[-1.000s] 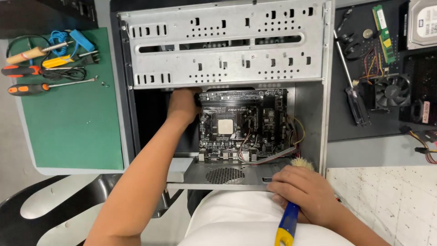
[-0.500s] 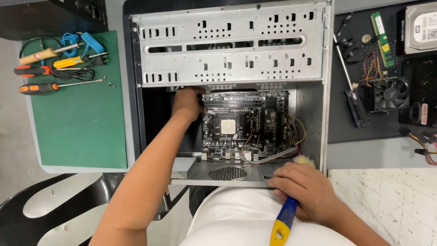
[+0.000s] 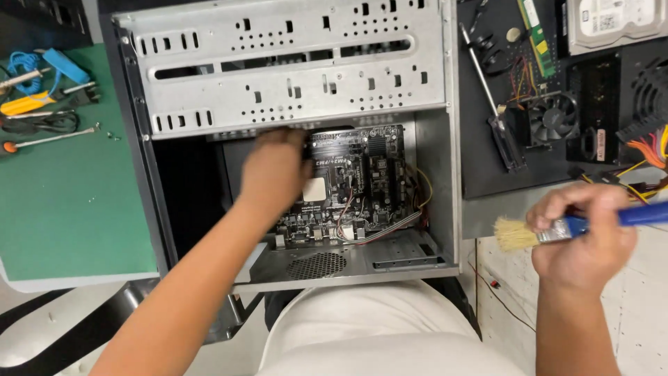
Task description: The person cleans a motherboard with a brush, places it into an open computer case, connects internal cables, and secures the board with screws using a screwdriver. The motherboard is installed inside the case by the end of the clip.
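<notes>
An open grey computer case (image 3: pixel 292 83) lies in front of me with a black motherboard (image 3: pixel 362 181) inside. My left hand (image 3: pixel 275 170) reaches into the case and rests on the left part of the motherboard; its fingers are blurred. My right hand (image 3: pixel 581 233) is outside the case, to its right, gripping a blue-handled paintbrush (image 3: pixel 557 228) with pale bristles pointing left. The brush is held in the air and touches nothing.
A green mat (image 3: pixel 62 188) on the left carries screwdrivers (image 3: pixel 42 139) and a blue strap (image 3: pixel 59 66). On a black mat at the right lie a long screwdriver (image 3: pixel 487 90), a memory stick (image 3: pixel 536 38), a cooler fan (image 3: pixel 553 118), a hard drive (image 3: pixel 612 24) and coloured cables (image 3: pixel 643 157).
My right hand has lifted the brush from the case's lower right corner and moved it out to the right. The left hand shifted slightly over the motherboard. The view moved closer.
</notes>
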